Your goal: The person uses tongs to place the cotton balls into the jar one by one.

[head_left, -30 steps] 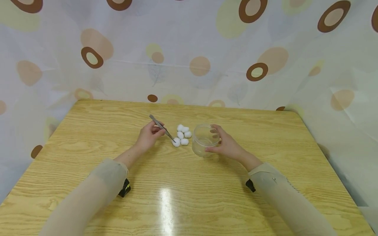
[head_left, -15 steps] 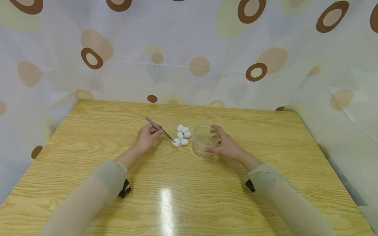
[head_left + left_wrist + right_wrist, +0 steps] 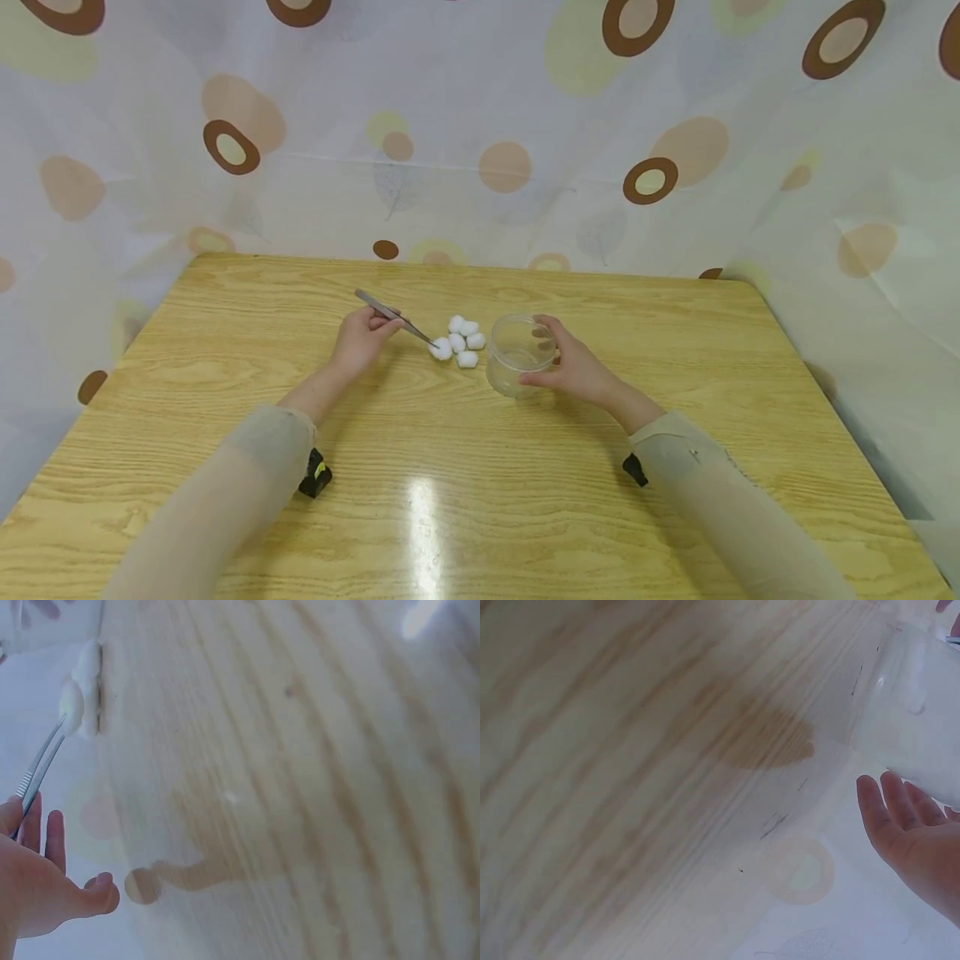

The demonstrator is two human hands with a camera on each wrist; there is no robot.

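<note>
My left hand (image 3: 360,340) pinches a pair of metal tweezers (image 3: 390,315), slanted down to the right. Their tips are on a white cotton ball (image 3: 440,349) at the left of the group. In the left wrist view this cotton ball (image 3: 71,709) appears a little above the table, between the tweezers (image 3: 43,757). Several other cotton balls (image 3: 467,359) lie close together on the table just to its right. My right hand (image 3: 576,367) grips a clear round jar (image 3: 504,379) from its right side, thumb in front and fingers behind. The jar stands upright with its mouth uncovered.
The wood-grain table (image 3: 480,467) spreads around both hands. A patterned cloth (image 3: 450,125) hangs behind its far edge and along the sides. Black wrist devices (image 3: 317,473) sit under both sleeves. A bright glare streak marks the table's front.
My left hand has drawn back slightly left and away with the tweezers. The cotton ball at their tips has shifted up and left from its earlier spot. Jar and right hand stay put.
</note>
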